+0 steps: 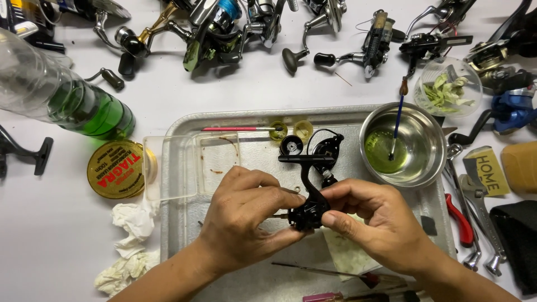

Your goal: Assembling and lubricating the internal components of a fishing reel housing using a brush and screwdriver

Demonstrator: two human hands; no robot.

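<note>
- Two hands on one part: my left hand (243, 215) and right hand (369, 221) both pinch the black reel body (310, 210), which I hold just above the metal tray (179, 223), near its middle.
- Left hand is closed around the body's left side, thumb on top; a short pin or shaft end sticks out toward it, though I can't tell exactly what it is.
- Right hand is closed too, thumb and forefinger nipping the body's right edge, with the reel's stem rising away from me toward the black parts (313, 148) lying further up the tray.
- I judge a steady grip matters here: keep the body low over the tray so any small piece that slips lands inside the rim rather than on the worktop (56, 223).
- To my right, the steel bowl (417, 168) with green liquid and a blue-handled brush (397, 120) sits close; a wide right elbow swing could tip it, I'd say.
- To my left, a clear plastic lid (179, 168) overhangs the tray edge, beside a round gold tin (116, 169) and crumpled tissue (131, 223).
- Near me, a thin tool (324, 271) lies across the tray's front; open room is mostly the bare tray patch left of my wrist.
- Wrenches and red-handled pliers (460, 218) crowd the right rim.
</note>
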